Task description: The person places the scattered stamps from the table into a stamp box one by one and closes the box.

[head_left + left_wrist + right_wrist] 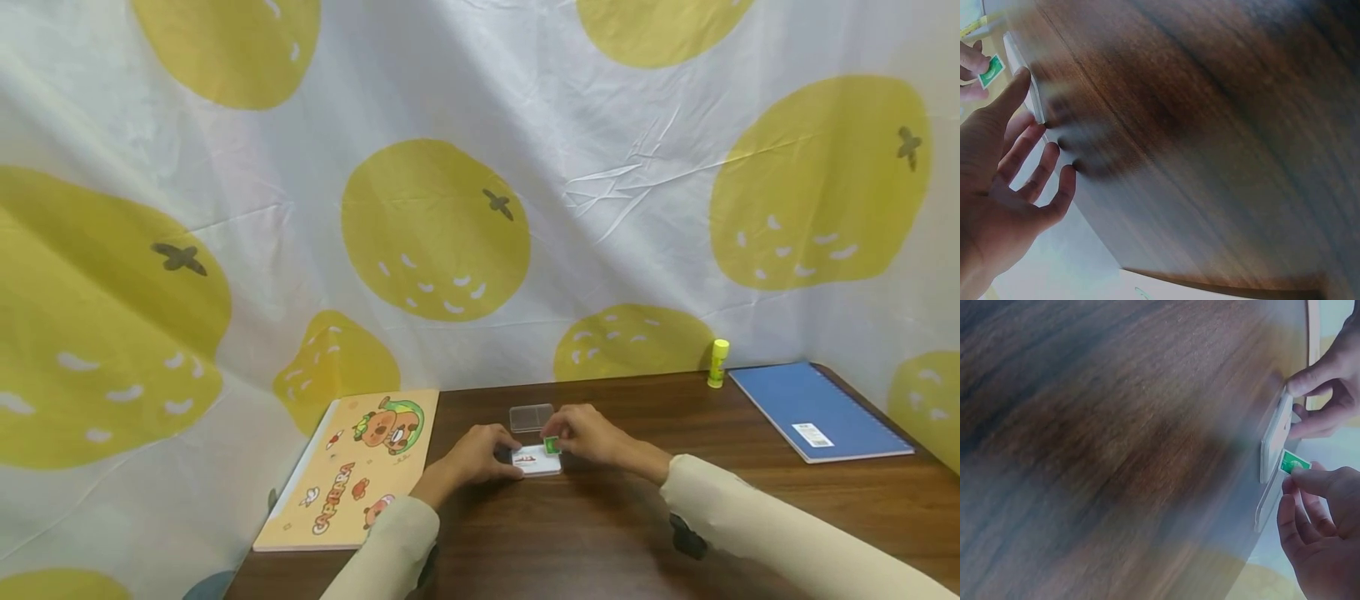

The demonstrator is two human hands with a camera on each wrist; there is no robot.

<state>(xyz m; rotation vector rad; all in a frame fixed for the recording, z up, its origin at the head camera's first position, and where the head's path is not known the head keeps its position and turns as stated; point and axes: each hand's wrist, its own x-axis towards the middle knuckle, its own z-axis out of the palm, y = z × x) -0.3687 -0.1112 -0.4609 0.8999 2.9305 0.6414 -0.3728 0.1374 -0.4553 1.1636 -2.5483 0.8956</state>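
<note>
On the dark table a small white case (536, 460), with a red print on its top, lies between my hands. My left hand (477, 454) holds its left end, thumb at the near corner and fingers round the far side. A small green card (1295, 462) with a white border is pinched between thumb and fingers of my right hand (1325, 515). In the head view this green card overlaps the case's right end, and the right hand (587, 435) is just beyond it. Behind the case lies a clear plastic lid (531, 417).
To the left lies a yellow cartoon notebook (352, 475). A blue notebook (817, 408) with a white label lies at the right, and a yellow glue stick (717, 364) stands near it. Along the table's back edge hangs a fruit-patterned curtain (547, 250).
</note>
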